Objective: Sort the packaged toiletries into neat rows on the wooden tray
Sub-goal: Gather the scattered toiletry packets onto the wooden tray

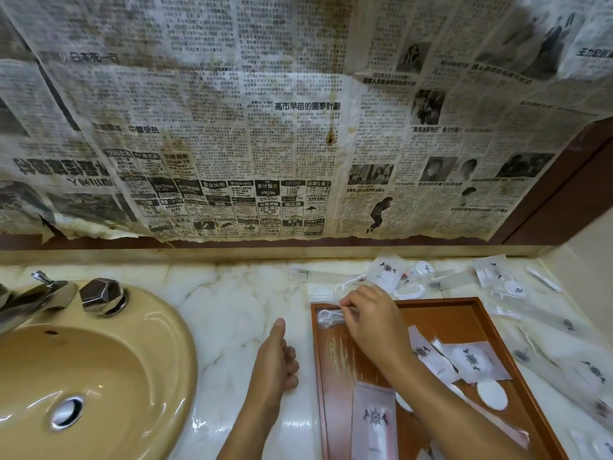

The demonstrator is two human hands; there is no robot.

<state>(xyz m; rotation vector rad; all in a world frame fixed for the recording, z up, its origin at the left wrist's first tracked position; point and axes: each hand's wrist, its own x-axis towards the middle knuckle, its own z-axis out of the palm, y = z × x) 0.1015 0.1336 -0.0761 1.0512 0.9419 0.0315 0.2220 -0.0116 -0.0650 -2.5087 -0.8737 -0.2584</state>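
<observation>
Tray point(471, 313): we count a few packets point(472, 360) inside, loosely laid, no rows yet
Right hand point(371, 318): pinching a floss packet point(328, 317) at the tray's far-left corner
Left hand point(277, 358): loosely curled, holding nothing, on the worktop point(238, 303)
Outstanding: many sachets point(388, 268) scattered along the worktop's back edge

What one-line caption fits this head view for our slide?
Right hand pinches a clear packet at the wooden tray's far corner; left hand rests on the marble counter.
</observation>
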